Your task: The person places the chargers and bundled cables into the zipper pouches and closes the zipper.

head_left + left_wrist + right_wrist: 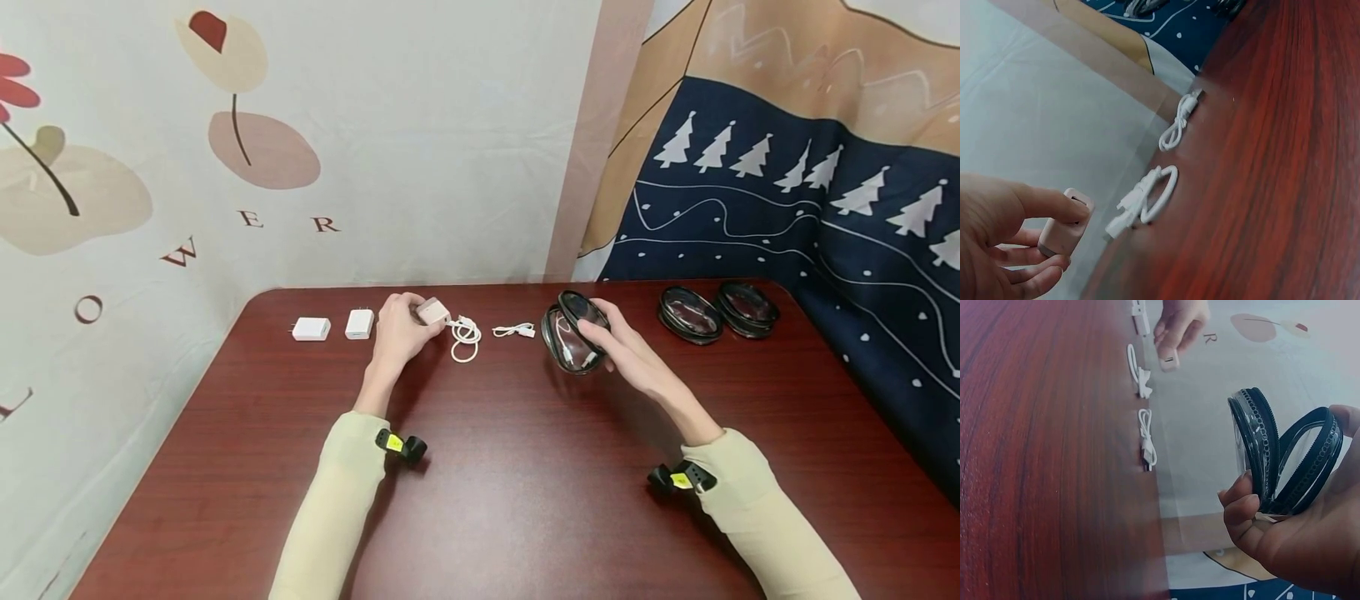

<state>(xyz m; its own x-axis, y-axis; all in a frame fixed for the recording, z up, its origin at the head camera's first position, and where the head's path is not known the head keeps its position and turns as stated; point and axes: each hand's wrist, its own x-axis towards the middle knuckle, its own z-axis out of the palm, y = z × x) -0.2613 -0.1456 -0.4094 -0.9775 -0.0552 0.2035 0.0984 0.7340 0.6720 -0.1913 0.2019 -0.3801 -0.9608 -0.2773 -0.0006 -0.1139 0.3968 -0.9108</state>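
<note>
Looks partway to me: right hand (630, 358) grips a round clear-plastic, black-zippered pouch (556, 335), gaping open just right of two coiled white cables (514, 331), apparently with another cable (567, 353) inside. Left hand (399, 335) pinches a boxy white plastic charger (432, 312) outside it. Two similar chargers (311, 329) at left and two black-rimmed pouches (690, 315) at far right lie untouched.

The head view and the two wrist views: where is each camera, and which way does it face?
Head: on the person's head, facing forward and down at the table; left hand, right hand and both sleeves show.
Left wrist: on that wrist, looking past the left hand and its charger block toward two white cables.
Right wrist: on that wrist, looking at the right hand and open case; the left hand shows too.
Both wrist views share the charger block and cables.
</note>
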